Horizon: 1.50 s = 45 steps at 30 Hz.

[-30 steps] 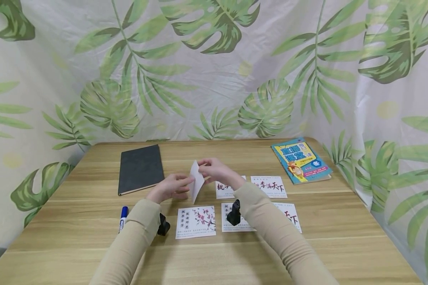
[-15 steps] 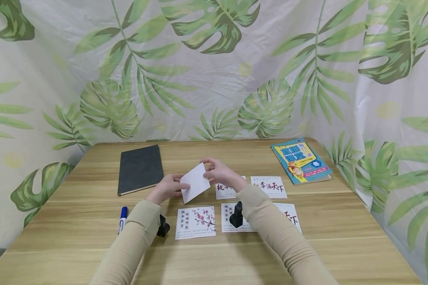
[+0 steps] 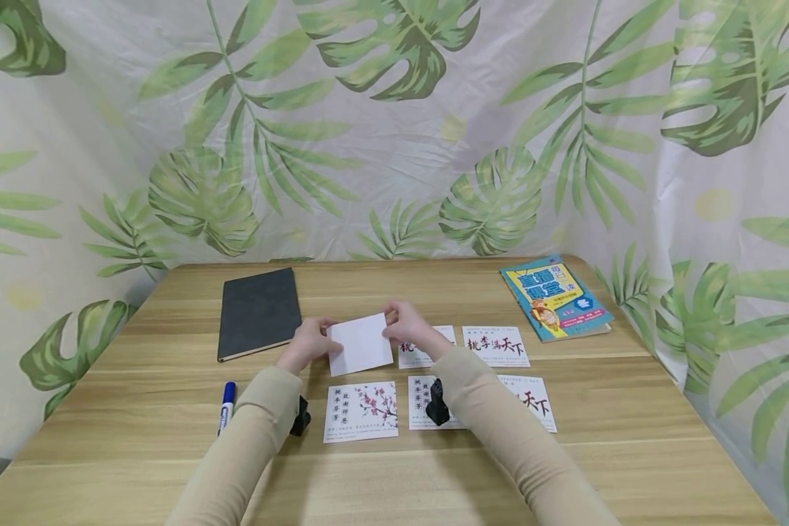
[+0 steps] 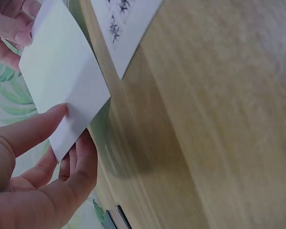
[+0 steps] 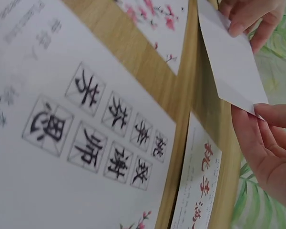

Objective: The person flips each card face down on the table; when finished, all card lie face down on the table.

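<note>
A white card, its blank side toward me, hangs just over the table between both hands. My left hand pinches its left edge, the thumb lying on the blank face and the fingers behind, as the left wrist view shows. At the opposite edge, my right hand pinches the card between thumb and fingers. A card with pink blossoms and black characters lies just below. Partly covered by the right arm, a similar card sits to the right. The held card's other face is hidden.
Cards with red characters lie at the right: one beside the right hand, one farther along, one partly behind the sleeve. A black notebook and blue-capped marker lie left. A colourful book rests back right.
The held card was nearly edge-on, then tilted; now its blank face is turned toward me and more level. The right hand has come down slightly. The cards on the table have not moved.
</note>
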Tool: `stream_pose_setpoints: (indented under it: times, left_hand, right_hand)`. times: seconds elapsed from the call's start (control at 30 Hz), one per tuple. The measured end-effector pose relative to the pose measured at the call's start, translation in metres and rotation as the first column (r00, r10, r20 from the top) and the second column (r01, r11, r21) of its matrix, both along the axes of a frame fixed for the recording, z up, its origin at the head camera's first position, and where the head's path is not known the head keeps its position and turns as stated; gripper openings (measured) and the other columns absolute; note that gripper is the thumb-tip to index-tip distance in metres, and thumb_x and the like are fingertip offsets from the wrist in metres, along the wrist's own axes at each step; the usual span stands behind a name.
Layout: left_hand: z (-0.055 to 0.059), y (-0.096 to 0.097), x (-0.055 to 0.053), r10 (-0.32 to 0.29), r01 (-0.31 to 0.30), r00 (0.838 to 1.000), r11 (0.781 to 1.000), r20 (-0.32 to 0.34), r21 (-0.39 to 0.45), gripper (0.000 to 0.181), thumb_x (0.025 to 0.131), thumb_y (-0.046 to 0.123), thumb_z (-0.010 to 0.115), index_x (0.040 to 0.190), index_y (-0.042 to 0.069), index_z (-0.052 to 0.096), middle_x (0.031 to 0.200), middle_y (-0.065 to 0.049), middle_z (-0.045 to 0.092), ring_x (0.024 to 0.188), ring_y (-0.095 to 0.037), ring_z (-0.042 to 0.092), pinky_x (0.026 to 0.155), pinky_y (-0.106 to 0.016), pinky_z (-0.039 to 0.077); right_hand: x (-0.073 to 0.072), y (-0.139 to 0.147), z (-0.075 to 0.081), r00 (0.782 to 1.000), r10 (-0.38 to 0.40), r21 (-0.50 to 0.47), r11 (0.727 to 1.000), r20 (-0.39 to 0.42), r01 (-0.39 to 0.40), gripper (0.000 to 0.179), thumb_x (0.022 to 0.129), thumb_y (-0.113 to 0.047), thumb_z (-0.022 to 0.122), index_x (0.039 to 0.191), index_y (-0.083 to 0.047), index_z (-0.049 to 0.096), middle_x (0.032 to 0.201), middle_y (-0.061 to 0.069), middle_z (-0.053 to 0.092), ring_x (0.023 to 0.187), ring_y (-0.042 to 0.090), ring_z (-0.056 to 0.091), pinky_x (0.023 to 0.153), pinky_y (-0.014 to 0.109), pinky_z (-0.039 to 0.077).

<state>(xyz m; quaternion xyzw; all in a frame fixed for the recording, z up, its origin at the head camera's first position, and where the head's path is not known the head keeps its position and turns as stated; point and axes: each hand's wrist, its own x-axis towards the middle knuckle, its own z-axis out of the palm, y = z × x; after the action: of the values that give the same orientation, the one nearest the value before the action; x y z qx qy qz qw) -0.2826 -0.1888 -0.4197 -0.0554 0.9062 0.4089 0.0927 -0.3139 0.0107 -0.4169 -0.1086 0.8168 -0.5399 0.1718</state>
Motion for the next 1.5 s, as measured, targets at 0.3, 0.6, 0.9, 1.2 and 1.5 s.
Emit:
stream_pose_setpoints:
  times: [0.3,0.6,0.9,1.2,1.5]
  left_hand:
    - [0.001,0.0,-0.003,0.009,-0.012,0.999,0.997,-0.036,-0.078,0.049,0.077,0.006,0.073,0.123,-0.001,0.056,0.109,-0.022,0.058,0.092,-0.027,0.055,0.074,-0.032,0.048]
    - [-0.008,0.0,-0.006,0.011,-0.022,0.996,0.991,-0.085,-0.131,0.047,0.074,0.007,0.076,0.117,-0.002,0.058,0.098,-0.016,0.057,0.085,-0.024,0.051,0.07,-0.03,0.043]
    - [-0.014,-0.001,-0.01,-0.029,0.01,0.992,0.989,-0.121,-0.148,0.045,0.074,0.005,0.076,0.114,-0.003,0.059,0.094,-0.015,0.055,0.082,-0.023,0.049,0.065,-0.028,0.043]
    - [-0.011,0.002,-0.008,-0.066,0.042,0.991,0.979,-0.113,-0.199,0.045,0.077,0.005,0.074,0.118,-0.003,0.057,0.113,-0.024,0.058,0.102,-0.034,0.055,0.085,-0.043,0.048]
    - [-0.006,0.007,-0.006,-0.147,0.116,0.982,0.964,-0.116,-0.238,0.039,0.078,0.0,0.069,0.114,-0.007,0.059,0.112,-0.026,0.06,0.103,-0.036,0.057,0.088,-0.045,0.049]
  right_hand:
    - [-0.007,-0.001,-0.007,0.999,-0.004,0.111,0.994,-0.045,0.009,0.048,0.075,0.016,0.06,0.121,0.006,0.05,0.078,0.004,0.048,0.061,0.016,0.055,0.063,0.03,0.057]
    - [-0.01,-0.002,-0.013,0.988,0.035,0.28,0.96,-0.153,0.009,0.043,0.072,0.009,0.068,0.114,0.005,0.055,0.085,0.012,0.063,0.065,0.015,0.056,0.057,0.02,0.049]
    - [-0.011,-0.004,-0.012,0.977,0.083,0.426,0.904,-0.194,0.008,0.029,0.073,0.003,0.071,0.101,0.005,0.064,0.079,0.007,0.059,0.063,0.013,0.05,0.054,0.018,0.041]
    - [-0.009,-0.003,-0.009,0.974,0.128,0.472,0.881,-0.187,-0.025,0.031,0.075,0.0,0.071,0.105,0.002,0.066,0.09,0.01,0.064,0.07,0.014,0.054,0.062,0.021,0.047]
    - [-0.006,0.0,-0.009,0.963,0.197,0.477,0.874,-0.181,-0.089,0.034,0.08,0.002,0.067,0.114,0.001,0.063,0.105,0.014,0.064,0.087,0.02,0.06,0.073,0.026,0.052]
